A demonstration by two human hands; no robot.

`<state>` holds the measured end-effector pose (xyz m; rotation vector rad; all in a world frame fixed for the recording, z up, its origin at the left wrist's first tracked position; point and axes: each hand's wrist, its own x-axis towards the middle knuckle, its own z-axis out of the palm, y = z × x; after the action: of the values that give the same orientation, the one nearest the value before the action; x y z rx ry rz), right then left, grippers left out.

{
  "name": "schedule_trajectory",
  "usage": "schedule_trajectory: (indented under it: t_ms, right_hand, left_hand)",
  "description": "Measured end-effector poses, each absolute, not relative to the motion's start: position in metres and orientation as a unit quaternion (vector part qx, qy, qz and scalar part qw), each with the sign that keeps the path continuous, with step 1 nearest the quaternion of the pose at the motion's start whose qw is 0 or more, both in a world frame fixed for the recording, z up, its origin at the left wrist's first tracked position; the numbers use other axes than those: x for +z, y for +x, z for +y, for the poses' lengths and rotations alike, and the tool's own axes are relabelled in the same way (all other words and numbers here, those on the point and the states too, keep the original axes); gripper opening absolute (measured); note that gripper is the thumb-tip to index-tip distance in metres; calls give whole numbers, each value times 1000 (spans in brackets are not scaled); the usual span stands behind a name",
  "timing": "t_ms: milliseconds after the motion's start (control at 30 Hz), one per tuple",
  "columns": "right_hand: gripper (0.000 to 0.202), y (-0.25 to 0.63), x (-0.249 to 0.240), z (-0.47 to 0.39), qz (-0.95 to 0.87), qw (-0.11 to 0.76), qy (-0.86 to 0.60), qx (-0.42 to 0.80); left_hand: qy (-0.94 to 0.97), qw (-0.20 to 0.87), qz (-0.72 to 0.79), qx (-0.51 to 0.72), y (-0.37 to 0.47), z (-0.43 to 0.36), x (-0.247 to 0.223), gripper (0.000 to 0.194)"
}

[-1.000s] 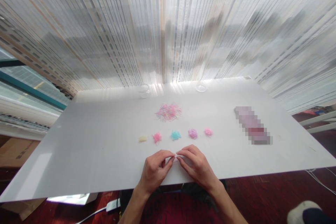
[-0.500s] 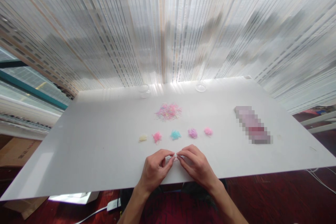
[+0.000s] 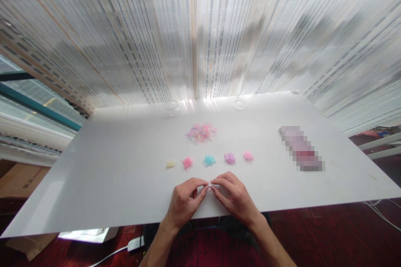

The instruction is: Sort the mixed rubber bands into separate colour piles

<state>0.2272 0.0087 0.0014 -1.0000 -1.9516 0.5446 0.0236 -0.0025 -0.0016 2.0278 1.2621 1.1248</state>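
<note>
My left hand (image 3: 188,198) and my right hand (image 3: 232,194) meet fingertip to fingertip just above the table's near edge. Both are closed in a pinch; what lies between the tips is too small to make out. Beyond them runs a row of small heaps of thin bands or strands: a pale yellow heap (image 3: 170,164), a hot pink heap (image 3: 187,163), a turquoise heap (image 3: 209,159), a purple heap (image 3: 229,158) and a light pink heap (image 3: 248,156). Farther back lies a larger mixed-colour pile (image 3: 202,132), mostly pink.
On the white table (image 3: 119,175), a clear round container (image 3: 172,108) and a clear round lid or dish (image 3: 239,104) sit by the back edge. A blurred-out pinkish oblong (image 3: 301,149) lies at right. Sheer curtains (image 3: 194,29) hang behind. A power strip (image 3: 135,244) is below at left.
The fingertips of both hands have drawn very slightly closer together. The heaps, the pile and the clear containers stay where they were.
</note>
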Motion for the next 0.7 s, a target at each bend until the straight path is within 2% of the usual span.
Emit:
schedule_trajectory:
  t_ms: [700]
  right_hand:
    - [12, 230, -1, 8, -759, 438, -399, 270]
  left_hand:
    - [749, 253, 462, 401, 24, -2, 1, 9]
